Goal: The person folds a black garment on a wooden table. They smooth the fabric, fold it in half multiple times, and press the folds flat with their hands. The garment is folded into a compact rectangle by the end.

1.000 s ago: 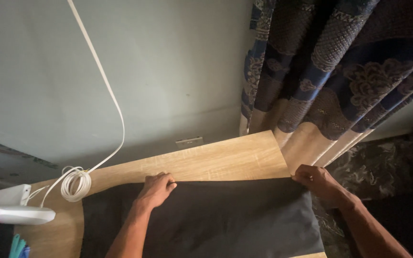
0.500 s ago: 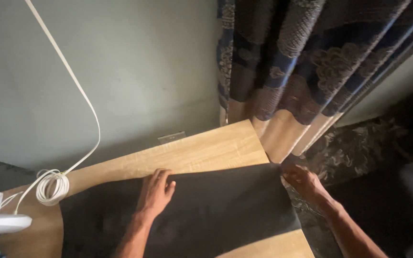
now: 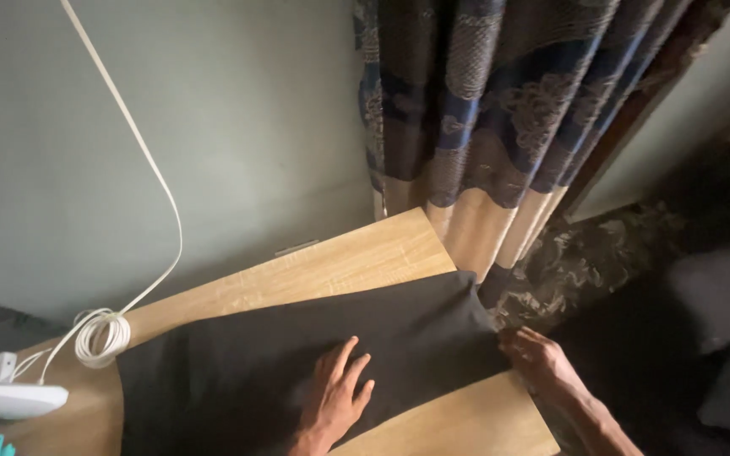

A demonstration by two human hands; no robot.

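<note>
Black cloth (image 3: pixel 297 355) lies spread across the wooden tabletop (image 3: pixel 348 266), long axis running left to right. Left hand (image 3: pixel 335 397) rests flat on it, fingers splayed; right hand (image 3: pixel 538 363) pinches its right edge, just off the tabletop's end.

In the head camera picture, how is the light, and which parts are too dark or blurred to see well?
Head view: soft daylight on the grey wall and light wooden tabletop; the flat black cloth shows almost no folds; the right hand sits in deep shadow at its edge; the left hand is slightly blurred.
</note>
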